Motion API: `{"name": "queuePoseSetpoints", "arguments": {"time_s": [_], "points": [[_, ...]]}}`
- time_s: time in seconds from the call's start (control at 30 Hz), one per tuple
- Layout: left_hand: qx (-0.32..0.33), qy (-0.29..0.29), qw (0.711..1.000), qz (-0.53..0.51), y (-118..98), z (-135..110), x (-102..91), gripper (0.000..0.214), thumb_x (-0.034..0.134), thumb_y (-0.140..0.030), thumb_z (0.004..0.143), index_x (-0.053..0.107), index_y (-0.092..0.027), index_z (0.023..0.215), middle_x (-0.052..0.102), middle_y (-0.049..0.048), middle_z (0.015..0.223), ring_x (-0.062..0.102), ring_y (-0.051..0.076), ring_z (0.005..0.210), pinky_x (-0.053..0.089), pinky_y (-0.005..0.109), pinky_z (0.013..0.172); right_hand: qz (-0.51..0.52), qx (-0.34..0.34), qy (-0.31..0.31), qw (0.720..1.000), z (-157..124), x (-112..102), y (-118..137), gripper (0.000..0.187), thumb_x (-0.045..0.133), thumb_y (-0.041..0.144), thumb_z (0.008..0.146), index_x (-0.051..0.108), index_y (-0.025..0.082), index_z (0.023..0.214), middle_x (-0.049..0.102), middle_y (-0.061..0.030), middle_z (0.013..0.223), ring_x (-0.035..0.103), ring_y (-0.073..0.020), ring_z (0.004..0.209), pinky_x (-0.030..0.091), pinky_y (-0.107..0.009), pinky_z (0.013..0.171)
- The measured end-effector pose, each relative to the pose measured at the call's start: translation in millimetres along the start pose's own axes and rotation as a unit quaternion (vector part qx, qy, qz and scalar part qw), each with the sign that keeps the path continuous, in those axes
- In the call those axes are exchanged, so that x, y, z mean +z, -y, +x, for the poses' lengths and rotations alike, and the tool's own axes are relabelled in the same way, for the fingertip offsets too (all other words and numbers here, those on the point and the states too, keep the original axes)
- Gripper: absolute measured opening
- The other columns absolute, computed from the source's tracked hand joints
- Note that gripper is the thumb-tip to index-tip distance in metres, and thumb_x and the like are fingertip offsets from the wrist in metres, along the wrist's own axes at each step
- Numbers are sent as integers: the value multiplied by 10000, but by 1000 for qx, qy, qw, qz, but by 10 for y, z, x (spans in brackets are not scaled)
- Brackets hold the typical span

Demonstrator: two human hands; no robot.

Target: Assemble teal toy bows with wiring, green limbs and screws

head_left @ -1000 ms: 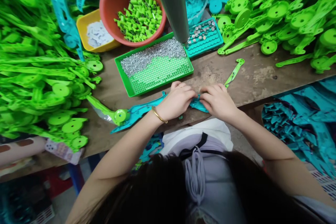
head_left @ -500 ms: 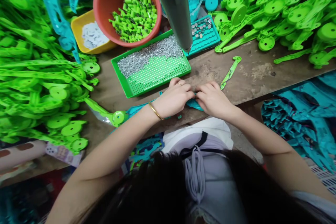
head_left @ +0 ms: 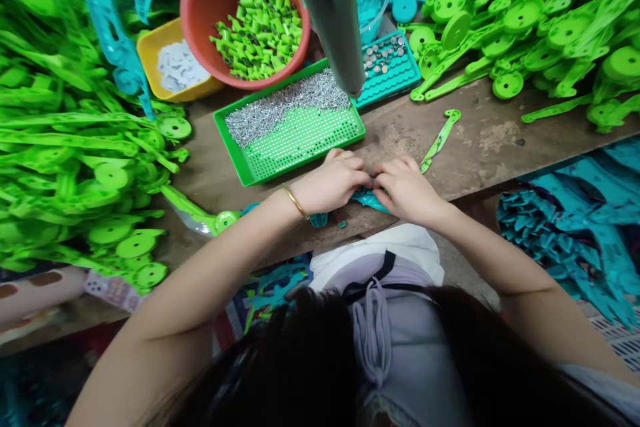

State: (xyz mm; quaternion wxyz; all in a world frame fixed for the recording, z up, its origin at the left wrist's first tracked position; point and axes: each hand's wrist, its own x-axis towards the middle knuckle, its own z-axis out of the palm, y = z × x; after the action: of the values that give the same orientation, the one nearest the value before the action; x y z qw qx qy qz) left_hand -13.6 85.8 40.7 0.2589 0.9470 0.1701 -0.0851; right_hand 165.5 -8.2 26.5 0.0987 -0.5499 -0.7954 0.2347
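Observation:
Both hands meet at the front edge of the wooden bench over a blue plastic part, which they largely cover. My left hand, below a gold bangle, is closed with its fingertips pinched on the part. My right hand is closed on the part's other side, fingertips almost touching the left ones. A tiny green piece with a red bit lies just below the left hand. Right of the hands rests a single green plastic arm. Another green arm with a round end lies by my left forearm.
A green tray of screws stands beyond the hands. Behind it are a red bowl of green pieces, a yellow tray of white pieces and a blue tray with metal discs. A dark tool hangs overhead. Green parts are piled on both sides.
My left forearm and wrist have shifted slightly, and the blue part beneath them has turned a little. Both hands stay closed at the same place.

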Motion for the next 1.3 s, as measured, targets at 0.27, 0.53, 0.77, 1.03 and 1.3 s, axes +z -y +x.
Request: {"name": "queuePoseSetpoints", "arguments": {"time_s": [0.27, 0.53, 0.77, 1.03, 1.3], "points": [[30, -29, 999, 22, 34, -85, 43, 302, 441, -123, 909, 718, -213, 991, 632, 55, 914, 501, 214, 935, 315, 403, 922, -41, -23, -3, 999, -46, 62, -12, 230, 476, 213, 934, 696, 148, 931, 666, -104, 1109, 519, -252, 1036, 276, -430, 1052], [41, -38, 997, 47, 60, -89, 108, 369, 402, -98, 910, 726, -255, 988, 583, 53, 937, 487, 215, 936, 302, 439, 956, -90, 2, -20, 996, -102, 124, 83, 212, 485, 212, 920, 674, 136, 982, 669, -111, 1096, 519, -267, 1036, 251, -442, 1076], [45, -13, 998, 44, 21, -123, 41, 279, 477, -234, 913, 728, -266, 1031, 553, 55, 958, 495, 216, 945, 316, 496, 1011, -57, 32, -35, 997, -145, 166, 108, 219, 469, 230, 942, 671, 147, 956, 679, -93, 1128, 533, -250, 1035, 242, -422, 1082], [24, -58, 984, 168, -228, -283, 125, 184, 538, -286, 947, 673, -223, 1055, 596, 81, 993, 522, 244, 991, 285, 642, 1085, -94, 27, -35, 995, -119, 190, 199, 201, 481, 211, 924, 673, 156, 945, 672, -104, 1089, 518, -264, 1020, 294, -437, 1009], [25, -62, 965, 252, -219, -388, 178, 271, 465, -201, 960, 602, -229, 1192, 605, 79, 1026, 551, 246, 1005, 324, 650, 1098, -58, -26, -58, 996, -86, -172, 5, 184, 574, 310, 913, 691, 204, 1007, 706, -77, 1109, 595, -247, 1034, 390, -444, 995]]}}
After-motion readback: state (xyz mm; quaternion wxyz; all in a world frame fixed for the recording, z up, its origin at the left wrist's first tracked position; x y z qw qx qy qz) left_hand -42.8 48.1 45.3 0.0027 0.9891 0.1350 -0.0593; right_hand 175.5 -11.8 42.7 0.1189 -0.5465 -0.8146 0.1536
